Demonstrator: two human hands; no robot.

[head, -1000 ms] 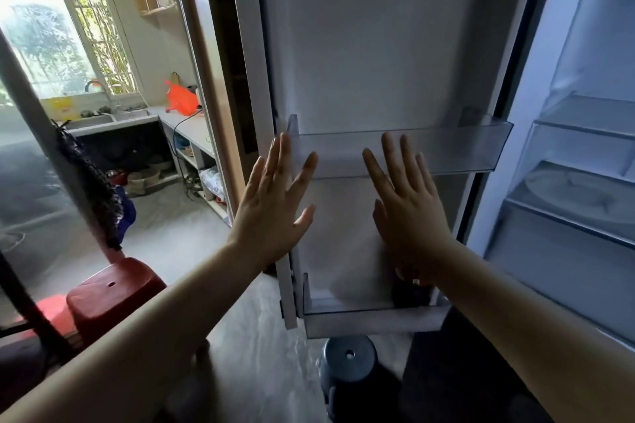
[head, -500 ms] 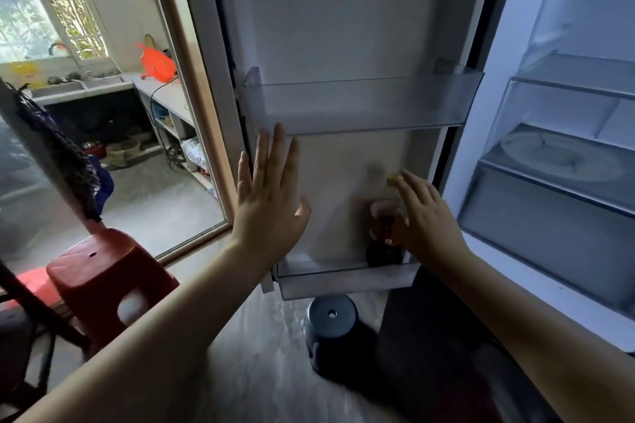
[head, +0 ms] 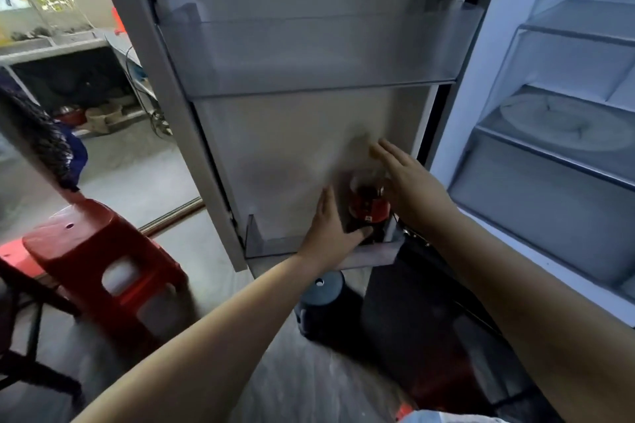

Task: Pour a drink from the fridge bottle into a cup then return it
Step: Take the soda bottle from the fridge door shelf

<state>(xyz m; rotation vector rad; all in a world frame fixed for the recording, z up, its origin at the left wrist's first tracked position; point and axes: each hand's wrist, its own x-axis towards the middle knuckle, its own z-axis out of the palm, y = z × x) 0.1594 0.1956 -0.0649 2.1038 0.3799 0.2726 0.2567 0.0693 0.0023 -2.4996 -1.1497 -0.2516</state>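
A bottle with a red label and dark drink (head: pixel 369 206) stands at the right end of the lower door shelf (head: pixel 275 244) of the open fridge door. My left hand (head: pixel 330 227) is against the bottle's left side, fingers straight, thumb lying across its lower front. My right hand (head: pixel 409 182) is spread beside the bottle's neck on the right, fingers apart and not wrapped around it. The bottle's cap is blurred and partly hidden by my right hand. No cup is in view.
The upper door shelf (head: pixel 309 55) has nothing in it. The fridge's inner shelves (head: pixel 567 148) are on the right. A red plastic stool (head: pixel 103 251) stands on the floor at left, a dark round stool (head: pixel 321 299) just under the door. A counter (head: pixel 51 45) runs at far left.
Both hands have dropped from the upper shelf's height to the lower shelf. The left hand has moved right to the bottle; the right hand has closed in on its other side.
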